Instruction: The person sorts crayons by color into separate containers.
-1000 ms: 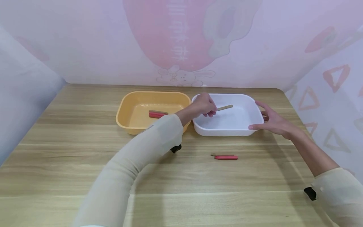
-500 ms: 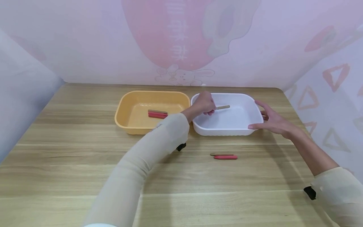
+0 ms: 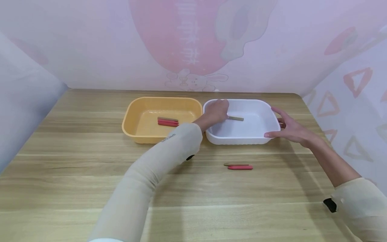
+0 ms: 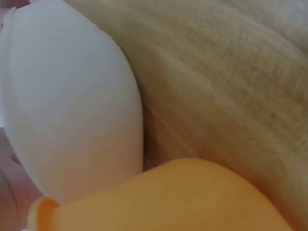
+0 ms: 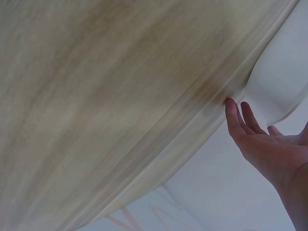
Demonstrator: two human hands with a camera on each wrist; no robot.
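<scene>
Two hands at white tub (image 3: 242, 137): left hand (image 3: 215, 113) grip pinching brown stick (image 3: 235, 118); right hand (image 3: 289, 129) fingers spread against rim.

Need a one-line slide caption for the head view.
Left hand holds a tan stick inside the white tub while the right hand steadies its rim.

White rectangular tub (image 3: 266, 114): rounded corners, upright on the wooden table, right of centre, touching or just beside an orange tub. The left hand (image 3: 215, 112) is inside it at the left end and pinches a short tan stick (image 3: 236, 118), which lies nearly level, low over the tub floor. The right hand (image 3: 291, 129) rests with straight fingers against the tub's right end wall
</scene>
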